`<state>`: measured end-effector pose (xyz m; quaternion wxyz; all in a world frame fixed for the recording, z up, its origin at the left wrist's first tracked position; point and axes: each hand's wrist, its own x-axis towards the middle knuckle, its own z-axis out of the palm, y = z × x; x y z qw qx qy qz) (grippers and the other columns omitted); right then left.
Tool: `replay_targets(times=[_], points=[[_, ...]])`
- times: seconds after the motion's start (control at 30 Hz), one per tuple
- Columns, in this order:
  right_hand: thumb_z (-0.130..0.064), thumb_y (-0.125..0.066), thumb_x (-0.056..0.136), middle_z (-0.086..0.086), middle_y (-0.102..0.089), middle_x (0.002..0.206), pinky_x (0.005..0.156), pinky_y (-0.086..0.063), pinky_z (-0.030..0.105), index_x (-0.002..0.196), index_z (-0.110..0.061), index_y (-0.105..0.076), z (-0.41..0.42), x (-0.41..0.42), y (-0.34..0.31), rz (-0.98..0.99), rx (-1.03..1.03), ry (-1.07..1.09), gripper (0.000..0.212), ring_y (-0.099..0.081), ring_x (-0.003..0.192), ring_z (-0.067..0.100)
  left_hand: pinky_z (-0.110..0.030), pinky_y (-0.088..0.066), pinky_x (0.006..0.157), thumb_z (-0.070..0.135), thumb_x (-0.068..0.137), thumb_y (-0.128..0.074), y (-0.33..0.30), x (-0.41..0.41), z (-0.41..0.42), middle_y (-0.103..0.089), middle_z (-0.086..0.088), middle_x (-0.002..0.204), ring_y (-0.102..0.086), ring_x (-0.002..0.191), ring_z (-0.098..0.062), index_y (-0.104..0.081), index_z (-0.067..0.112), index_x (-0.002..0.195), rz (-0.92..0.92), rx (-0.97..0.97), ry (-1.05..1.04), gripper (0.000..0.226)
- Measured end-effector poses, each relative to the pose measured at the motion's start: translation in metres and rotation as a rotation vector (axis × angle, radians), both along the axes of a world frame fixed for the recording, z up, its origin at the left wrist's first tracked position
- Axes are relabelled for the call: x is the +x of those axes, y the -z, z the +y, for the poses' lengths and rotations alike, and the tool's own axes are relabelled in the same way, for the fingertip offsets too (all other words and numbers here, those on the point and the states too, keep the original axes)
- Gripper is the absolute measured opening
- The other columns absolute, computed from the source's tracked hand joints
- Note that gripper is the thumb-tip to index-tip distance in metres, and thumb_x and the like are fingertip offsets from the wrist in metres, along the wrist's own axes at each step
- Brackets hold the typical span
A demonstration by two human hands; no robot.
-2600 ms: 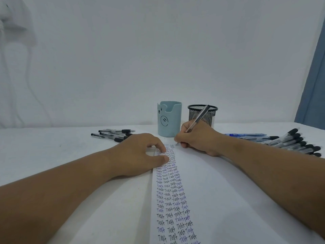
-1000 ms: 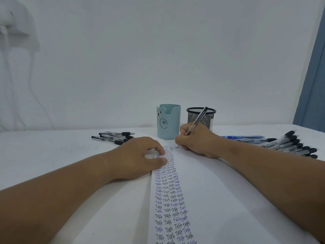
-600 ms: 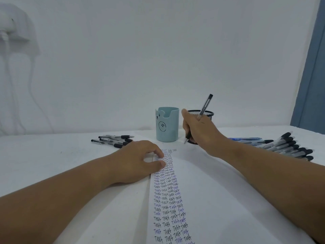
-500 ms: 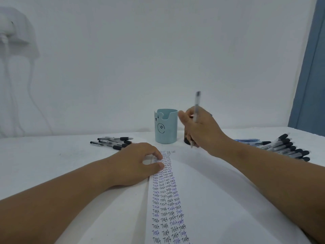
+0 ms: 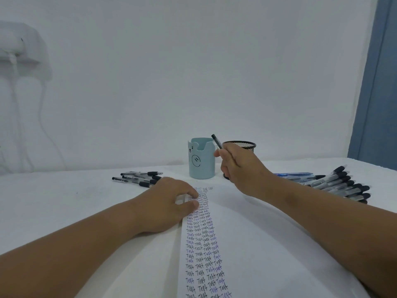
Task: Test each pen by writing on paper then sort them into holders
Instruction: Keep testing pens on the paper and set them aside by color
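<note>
The right hand (image 5: 240, 166) pinches a clear black-capped pen (image 5: 217, 141) just beside the pale blue plastic bear-faced holder (image 5: 200, 162). Tip it upright over that holder's mouth before letting go. The left hand (image 5: 169, 203), fingers relaxed, presses the white written-on paper (image 5: 247, 244) in front of the holder.

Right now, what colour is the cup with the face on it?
Pale blue-green cup, plain apart from the drawn face; head view.

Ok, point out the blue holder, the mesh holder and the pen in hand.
blue holder (image 5: 202, 164), head view, front wall.
mesh holder (image 5: 241, 144), head view, rim.
pen (image 5: 217, 141), head view, barrel above the fingers.
</note>
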<state>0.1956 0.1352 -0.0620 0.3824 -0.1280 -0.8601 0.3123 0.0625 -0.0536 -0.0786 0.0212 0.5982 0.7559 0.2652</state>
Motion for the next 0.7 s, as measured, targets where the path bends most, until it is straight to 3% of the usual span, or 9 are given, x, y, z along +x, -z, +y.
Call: replay_targets(times=[0.1, 0.2, 0.27, 0.37, 0.43, 0.53, 0.63, 0.7], points=[[-0.024, -0.045, 0.106, -0.006, -0.061, 0.069, 0.061, -0.043, 0.035, 0.100, -0.027, -0.051, -0.005, 0.013, -0.019, -0.076, -0.009, -0.027, 0.009, -0.046, 0.059, 0.019, -0.027, -0.028, 0.106, 0.041, 0.093, -0.065, -0.001, 0.006, -0.001, -0.049, 0.035, 0.119, -0.034, 0.131, 0.000, -0.067, 0.039, 0.113, -0.064, 0.119, -0.009, 0.020], [-0.018, -0.066, 0.095, -0.007, -0.065, 0.086, 0.071, -0.046, 0.027, 0.093, -0.027, -0.070, 0.003, 0.036, -0.050, -0.149, 0.144, 0.069, 0.011, -0.055, 0.070, 0.014, -0.039, -0.035, 0.111, 0.066, 0.082, -0.063, -0.003, 0.014, -0.002, -0.051, 0.031, 0.125, -0.039, 0.131, -0.004, -0.063, 0.054, 0.109, -0.102, 0.093, -0.019, 0.029], [-0.010, -0.074, 0.089, -0.008, -0.067, 0.083, 0.072, -0.046, 0.019, 0.097, -0.023, -0.076, 0.012, 0.057, -0.066, -0.228, 0.221, 0.108, 0.016, -0.057, 0.071, 0.008, -0.040, -0.041, 0.107, 0.082, 0.072, -0.059, -0.004, 0.021, -0.003, -0.053, 0.032, 0.122, -0.042, 0.127, -0.004, -0.061, 0.058, 0.109, -0.055, 0.001, -0.001, 0.044], [-0.005, -0.077, 0.085, -0.008, -0.067, 0.072, 0.065, -0.043, 0.007, 0.094, -0.023, -0.076, 0.028, 0.098, -0.074, -0.355, 0.264, 0.144, 0.020, -0.056, 0.063, 0.001, -0.031, -0.040, 0.106, 0.080, 0.069, -0.065, -0.003, 0.027, -0.004, -0.058, 0.035, 0.117, -0.048, 0.117, 0.008, -0.062, 0.052, 0.110, -0.001, -0.055, 0.052, 0.049], [-0.010, -0.079, 0.085, -0.010, -0.072, 0.074, 0.067, -0.045, 0.008, 0.087, -0.031, -0.076, 0.040, 0.128, -0.072, -0.469, 0.285, 0.237, 0.021, -0.061, 0.067, 0.000, -0.025, -0.040, 0.102, 0.080, 0.065, -0.067, -0.003, 0.027, -0.004, -0.057, 0.037, 0.117, -0.051, 0.113, 0.011, -0.062, 0.052, 0.109, -0.016, -0.051, 0.066, 0.053], [-0.012, -0.076, 0.087, -0.014, -0.074, 0.081, 0.078, -0.050, 0.020, 0.084, -0.039, -0.076, 0.051, 0.168, -0.062, -0.589, 0.259, 0.318, 0.028, -0.066, 0.081, 0.003, -0.026, -0.042, 0.101, 0.087, 0.057, -0.065, -0.004, 0.026, -0.003, -0.057, 0.039, 0.117, -0.053, 0.112, 0.012, -0.061, 0.056, 0.110, -0.044, -0.058, 0.069, 0.061], [-0.010, -0.072, 0.090, -0.012, -0.072, 0.092, 0.072, -0.046, 0.019, 0.085, -0.040, -0.075, 0.053, 0.192, -0.052, -0.567, 0.222, 0.360, 0.031, -0.064, 0.082, 0.000, -0.028, -0.041, 0.104, 0.094, 0.051, -0.060, -0.004, 0.027, -0.003, -0.056, 0.042, 0.119, -0.052, 0.114, 0.013, -0.060, 0.058, 0.113, -0.051, -0.073, 0.066, 0.071], [-0.008, -0.070, 0.091, -0.013, -0.071, 0.096, 0.076, -0.052, 0.025, 0.083, -0.041, -0.074, 0.056, 0.202, -0.051, -0.522, 0.218, 0.387, 0.035, -0.066, 0.090, 0.005, -0.029, -0.040, 0.105, 0.096, 0.049, -0.058, -0.005, 0.027, -0.003, -0.055, 0.043, 0.120, -0.050, 0.117, 0.012, -0.059, 0.059, 0.114, -0.058, -0.085, 0.064, 0.075]])
